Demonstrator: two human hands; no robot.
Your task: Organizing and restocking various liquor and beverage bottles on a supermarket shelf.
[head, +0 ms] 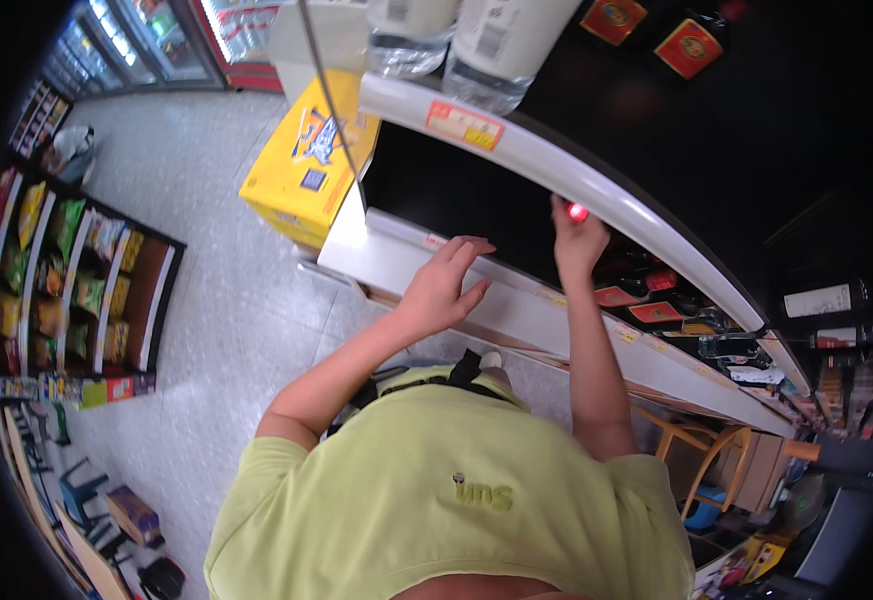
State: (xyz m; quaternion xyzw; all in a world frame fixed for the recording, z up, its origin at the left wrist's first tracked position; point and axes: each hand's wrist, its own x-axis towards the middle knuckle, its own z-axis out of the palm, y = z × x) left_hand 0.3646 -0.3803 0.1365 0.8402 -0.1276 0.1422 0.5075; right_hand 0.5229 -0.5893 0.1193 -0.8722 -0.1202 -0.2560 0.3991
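Observation:
My right hand (581,244) reaches under the curved upper shelf edge, into the lower shelf. Its fingers are around a shiny red bottle cap (576,212); any bottle body below it is lost in the dark. Just right of that hand, dark bottles with red labels (650,311) and red necks stand on the lower shelf. My left hand (448,289) is over the white front ledge (376,266) of this shelf, fingers apart, holding nothing. Whether its fingertips touch the ledge is unclear.
Large clear bottles (493,56) stand on the upper shelf, whose white edge (601,187) bears price tags. A yellow carton (316,157) adjoins the shelf's left end. Behind are a snack rack (76,277), drink coolers (129,45) and a crouching person (69,150). A wooden chair (714,457) stands at right.

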